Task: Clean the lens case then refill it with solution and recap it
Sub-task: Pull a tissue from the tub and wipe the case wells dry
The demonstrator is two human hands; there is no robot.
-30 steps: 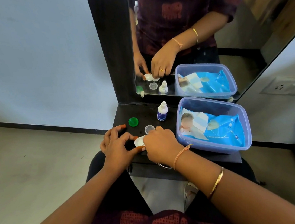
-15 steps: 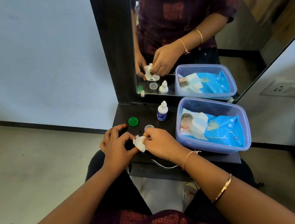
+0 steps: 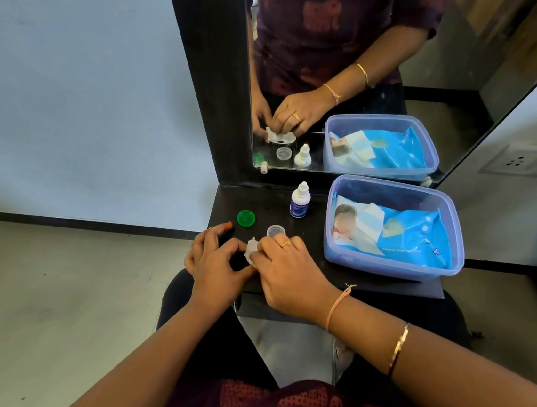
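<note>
On the small black shelf (image 3: 317, 231) my left hand (image 3: 212, 263) and my right hand (image 3: 288, 268) meet over a white lens case (image 3: 251, 247), which is mostly hidden. My left fingers pinch the case. My right fingers press a small white wipe onto it; case and wipe are hard to tell apart from above. The mirror (image 3: 377, 57) reflects the white case with the wipe on top. A green cap (image 3: 245, 218) lies behind my left hand. A clear cap (image 3: 276, 231) lies just beyond my right fingers. The small solution bottle (image 3: 299, 200) stands upright at the back.
A blue plastic tub (image 3: 399, 275) holding a blue pack of baby wipes (image 3: 398, 235) fills the right of the shelf. The mirror's dark frame (image 3: 216, 109) rises behind. A wall socket (image 3: 520, 161) is at the right. Floor lies below on the left.
My right hand lifted a white wipe clear of the case half a second ago, and has now rolled forward and pressed it back down onto the case. My left hand stayed in place.
</note>
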